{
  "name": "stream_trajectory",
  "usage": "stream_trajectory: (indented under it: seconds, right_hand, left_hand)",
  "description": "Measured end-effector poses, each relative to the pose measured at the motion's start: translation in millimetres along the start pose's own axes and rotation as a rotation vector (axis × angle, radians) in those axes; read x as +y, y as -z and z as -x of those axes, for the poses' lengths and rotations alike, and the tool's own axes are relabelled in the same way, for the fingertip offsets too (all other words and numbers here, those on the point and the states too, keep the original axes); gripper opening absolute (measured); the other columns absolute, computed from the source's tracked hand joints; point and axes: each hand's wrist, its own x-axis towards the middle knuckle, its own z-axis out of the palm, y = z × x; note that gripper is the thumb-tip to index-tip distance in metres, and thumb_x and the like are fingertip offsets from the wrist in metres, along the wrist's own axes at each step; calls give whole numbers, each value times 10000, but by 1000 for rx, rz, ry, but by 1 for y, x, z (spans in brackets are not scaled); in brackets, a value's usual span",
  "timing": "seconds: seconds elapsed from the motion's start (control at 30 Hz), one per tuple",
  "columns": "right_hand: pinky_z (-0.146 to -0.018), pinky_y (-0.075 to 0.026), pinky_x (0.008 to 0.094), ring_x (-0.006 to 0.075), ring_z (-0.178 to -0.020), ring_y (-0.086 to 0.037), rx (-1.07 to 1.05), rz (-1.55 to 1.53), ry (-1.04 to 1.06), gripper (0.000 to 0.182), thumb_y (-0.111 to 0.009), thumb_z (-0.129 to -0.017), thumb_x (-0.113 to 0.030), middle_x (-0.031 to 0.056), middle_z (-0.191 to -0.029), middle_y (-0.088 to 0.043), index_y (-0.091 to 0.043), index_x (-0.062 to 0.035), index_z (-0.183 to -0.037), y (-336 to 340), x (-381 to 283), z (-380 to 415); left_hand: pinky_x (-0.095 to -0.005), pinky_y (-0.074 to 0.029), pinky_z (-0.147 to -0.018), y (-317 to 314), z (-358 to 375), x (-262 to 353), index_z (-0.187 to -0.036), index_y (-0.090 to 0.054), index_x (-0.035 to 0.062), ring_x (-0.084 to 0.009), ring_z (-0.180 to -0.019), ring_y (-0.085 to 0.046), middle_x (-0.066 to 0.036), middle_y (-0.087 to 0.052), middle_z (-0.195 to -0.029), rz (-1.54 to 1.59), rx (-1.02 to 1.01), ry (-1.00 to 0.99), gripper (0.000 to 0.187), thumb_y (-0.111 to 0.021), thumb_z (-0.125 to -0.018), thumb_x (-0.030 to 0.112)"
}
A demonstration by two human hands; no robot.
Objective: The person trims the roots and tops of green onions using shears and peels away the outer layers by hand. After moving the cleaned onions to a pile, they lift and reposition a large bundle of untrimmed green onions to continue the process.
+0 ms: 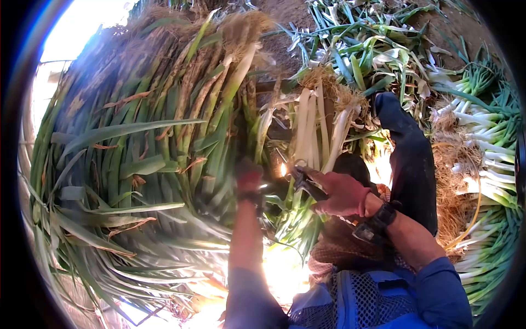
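My left hand, in a red glove with a dark wrist part, is smeared by motion at the right side of a large pile of untrimmed leeks or big green onions. Its fingers cannot be made out. My right hand wears a red glove with greyish fingertips, and a dark watch sits on that wrist. Its fingers stretch out, somewhat apart, over a small bundle of paler, peeled stalks. The bundle's roots point away from me and its green leaves toward me.
Stripped leaves and peelings litter the soil ahead. On the right lies a long row of cleaned onions with white stems and brown roots. My bent leg in dark trousers stands between that row and the bundle.
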Motion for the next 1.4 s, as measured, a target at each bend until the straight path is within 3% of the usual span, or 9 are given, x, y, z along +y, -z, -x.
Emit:
stream_trajectory:
  seconds: [0.17, 0.4, 0.5, 0.57, 0.67, 1.07, 1.23, 1.3, 1.4]
  right_hand:
    - [-971, -517, 484, 441, -1100, -677, 79, -20, -34, 912, -794, -840, -376, 284, -1142, -694, -389, -56, -1592, 13, 3, 1]
    - [-975, -514, 480, 433, -1096, -683, 86, -47, 1, 912, -802, -832, -354, 276, -1135, -702, -396, -35, -1585, 7, 1, -1]
    - [-969, -517, 470, 416, -1099, -690, 137, -42, -6, 919, -807, -829, -344, 274, -1133, -706, -392, -33, -1588, 5, 4, 5]
    - [-962, -520, 460, 406, -1097, -695, 167, -26, -7, 926, -812, -826, -335, 272, -1132, -709, -387, -32, -1591, 9, 3, 9]
    - [-950, -529, 429, 381, -1090, -706, 91, -166, -102, 931, -820, -827, -304, 274, -1145, -710, -376, -24, -1595, 16, 5, 10]
    - [-1001, -516, 403, 372, -1146, -699, -30, -183, -5, 883, -805, -864, -276, 285, -1222, -699, -373, -31, -1594, -13, 9, 11]
    - [-1015, -511, 402, 377, -1170, -689, -10, -216, -13, 893, -813, -861, -282, 275, -1252, -697, -374, -38, -1599, -16, 10, 12]
    - [-1024, -508, 401, 377, -1185, -684, -3, -224, -10, 900, -817, -859, -283, 274, -1272, -692, -372, -37, -1602, -19, 17, 10]
    - [-1060, -494, 392, 368, -1242, -662, 130, -214, 62, 916, -823, -857, -270, 272, -1356, -655, -360, -42, -1614, -24, 30, 10]
  left_hand:
    - [-483, -572, -766, -10, -12, 1, -958, -779, 56, -428, -848, -745, -218, -755, -840, 316, 154, -40, 314, -735, -746, 283]
    - [-481, -572, -777, 102, -5, 125, -920, -758, 67, -383, -837, -742, -174, -772, -895, 203, 184, -74, 413, -777, -734, 435]
    - [-430, -573, -728, 102, -8, 133, -920, -741, 42, -305, -760, -739, -148, -769, -846, 84, 335, -313, 420, -832, -744, 413]
    - [-362, -557, -639, 77, -18, 120, -891, -712, 17, -182, -662, -688, -95, -738, -778, 629, 114, -243, 375, -886, -765, 324]
    - [-285, -519, -566, 100, 12, 123, -877, -701, 15, -93, -619, -622, -36, -697, -741, 702, 251, -381, 239, -866, -827, 180]
    - [-223, -433, -519, 324, 118, 130, -996, -755, 28, -34, -606, -573, 11, -678, -755, 830, 532, -428, 194, -816, -895, 182]
    - [-233, -434, -526, 354, 138, 108, -1029, -748, 22, -54, -617, -590, -5, -694, -783, 845, 453, -328, 218, -798, -912, 199]
    - [-258, -436, -521, 342, 130, 100, -1004, -743, 28, -61, -617, -591, -25, -691, -784, 638, 373, -514, 207, -788, -922, 213]
    - [-312, -507, -559, 281, 97, 97, -1013, -742, -2, -127, -631, -640, -75, -725, -806, 582, 29, -365, 274, -757, -947, 263]
